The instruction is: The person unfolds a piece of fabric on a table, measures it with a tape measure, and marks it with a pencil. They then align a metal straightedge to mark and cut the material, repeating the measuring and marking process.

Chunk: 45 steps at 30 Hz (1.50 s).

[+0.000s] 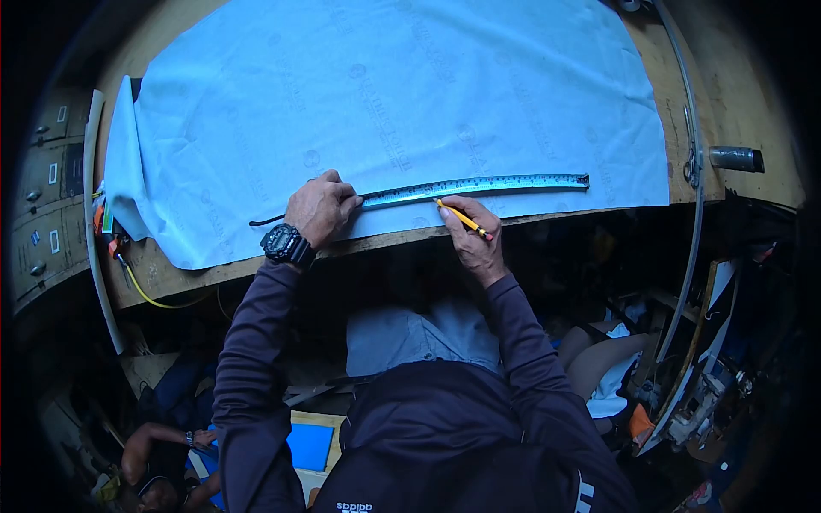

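A large sheet of pale material [256, 111] with faint printed lettering covers most of the wooden table. Along its near edge lies the extended blade of a tape measure [479, 185], its hooked end toward the right. My left hand [321, 210], with a black watch on the wrist, is closed over the tape's left end; a black strap [267, 221] sticks out on the far side, and the case itself is hidden. In my right hand [475, 244] a yellow pencil [464, 219] is pinched, its tip at the tape's lower edge and its eraser toward me.
A curved metal strip [694, 162] runs down the table's right side, with a dark cylinder [737, 159] beyond it. Drawers [51, 188] stand at the left. A yellow cable [154, 299] hangs by the table's left corner. Another person [158, 462] is at lower left.
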Motion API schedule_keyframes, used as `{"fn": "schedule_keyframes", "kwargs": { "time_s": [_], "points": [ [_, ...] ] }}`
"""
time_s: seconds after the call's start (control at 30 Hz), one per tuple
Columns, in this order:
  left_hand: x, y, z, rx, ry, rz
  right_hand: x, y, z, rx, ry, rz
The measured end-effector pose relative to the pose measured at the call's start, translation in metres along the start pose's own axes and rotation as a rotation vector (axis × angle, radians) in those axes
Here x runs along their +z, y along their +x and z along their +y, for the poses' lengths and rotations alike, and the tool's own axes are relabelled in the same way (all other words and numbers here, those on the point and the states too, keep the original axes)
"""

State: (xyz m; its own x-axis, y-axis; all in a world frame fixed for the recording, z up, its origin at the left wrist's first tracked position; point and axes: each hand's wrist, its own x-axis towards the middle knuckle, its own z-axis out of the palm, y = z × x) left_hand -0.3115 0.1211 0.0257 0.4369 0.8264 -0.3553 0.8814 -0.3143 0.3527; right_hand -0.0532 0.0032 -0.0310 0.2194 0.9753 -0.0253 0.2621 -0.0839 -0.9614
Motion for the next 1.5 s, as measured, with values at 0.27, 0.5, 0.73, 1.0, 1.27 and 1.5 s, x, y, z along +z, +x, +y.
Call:
{"fn": "schedule_keyframes", "kwargs": {
  "time_s": [0.27, 0.5, 0.73, 1.0, 1.27, 1.5],
  "points": [
    [-0.0005, -0.0007, 0.0005, 0.010, 0.006, 0.012, -0.0016, 0.0001, 0.0000, -0.052, -0.022, 0.000],
    [-0.0009, -0.0003, 0.0004, 0.011, 0.004, 0.004, -0.0009, -0.0003, 0.0026, -0.057, -0.008, 0.008],
    [-0.0015, -0.0006, 0.0008, 0.016, 0.006, 0.007, -0.0008, -0.0008, 0.0020, -0.065, -0.011, 0.012],
    [0.0008, -0.0002, -0.0016, 0.016, -0.001, 0.010, -0.0004, -0.0010, 0.0026, -0.060, -0.009, 0.013],
    [0.0004, -0.0001, -0.0010, 0.011, 0.000, 0.009, -0.0003, -0.0009, 0.0029, -0.082, -0.016, 0.019],
    [-0.0010, -0.0005, -0.0005, 0.011, 0.006, -0.002, -0.0005, -0.0007, 0.0026, -0.076, -0.016, 0.016]
  ]
}}
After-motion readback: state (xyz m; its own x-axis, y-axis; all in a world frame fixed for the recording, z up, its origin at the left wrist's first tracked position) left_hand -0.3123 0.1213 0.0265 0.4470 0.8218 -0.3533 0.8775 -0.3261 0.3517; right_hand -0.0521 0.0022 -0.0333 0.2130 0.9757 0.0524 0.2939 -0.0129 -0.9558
